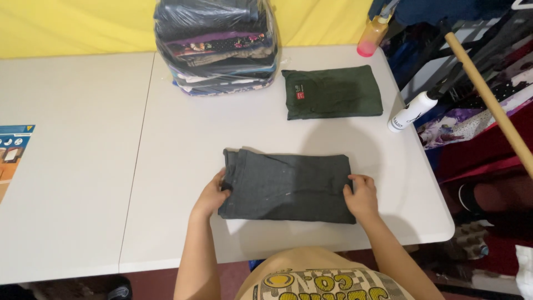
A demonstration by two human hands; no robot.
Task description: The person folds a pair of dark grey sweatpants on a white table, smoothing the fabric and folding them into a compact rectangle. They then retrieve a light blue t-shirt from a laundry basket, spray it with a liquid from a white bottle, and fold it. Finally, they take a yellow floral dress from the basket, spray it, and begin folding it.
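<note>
Both hands rest on a folded dark grey garment lying flat on the white table, just ahead of the person's tan printed shirt. At nine o'clock of the garment the left hand curls its fingers around the left edge, pinching the cloth. At three o'clock the right hand lies on the right edge with fingers bent down over the fabric, pressing rather than clenching. Toward one o'clock, well apart, lies a folded dark green shirt. At eleven o'clock stands a clear plastic bag stuffed with a stack of folded clothes in dark and patterned fabrics. A white spray bottle lies at the table's right edge, a pink-based bottle stands at the far corner, and a wooden pole slants beyond.
</note>
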